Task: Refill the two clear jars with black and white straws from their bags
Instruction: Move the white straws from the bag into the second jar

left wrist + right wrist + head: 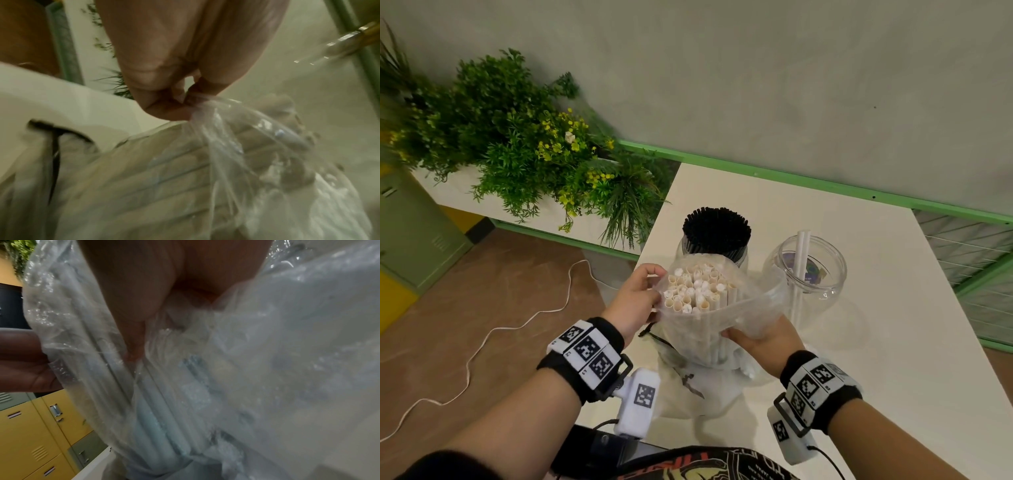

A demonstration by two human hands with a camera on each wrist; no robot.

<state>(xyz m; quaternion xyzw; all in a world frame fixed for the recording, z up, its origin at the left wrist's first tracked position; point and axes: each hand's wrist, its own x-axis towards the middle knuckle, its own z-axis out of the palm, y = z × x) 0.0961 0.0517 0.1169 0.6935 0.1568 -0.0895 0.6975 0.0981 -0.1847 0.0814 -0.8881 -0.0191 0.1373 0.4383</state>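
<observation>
Left hand (635, 301) pinching bag (750, 308) rim, right hand (765, 339) gripping its near edge — white straws (693, 291) upright inside

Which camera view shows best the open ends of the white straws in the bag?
The head view: it looks down on the white straws in the open bag. Both wrist views show only their sides, blurred through the plastic.

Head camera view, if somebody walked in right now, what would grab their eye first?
Probably the clear bag of white straws held open at centre, the left hand pinching its left edge and the right hand gripping its near side. Just behind stand the jar packed with black straws and, to its right, the nearly empty jar with only a couple of white ones.
</observation>
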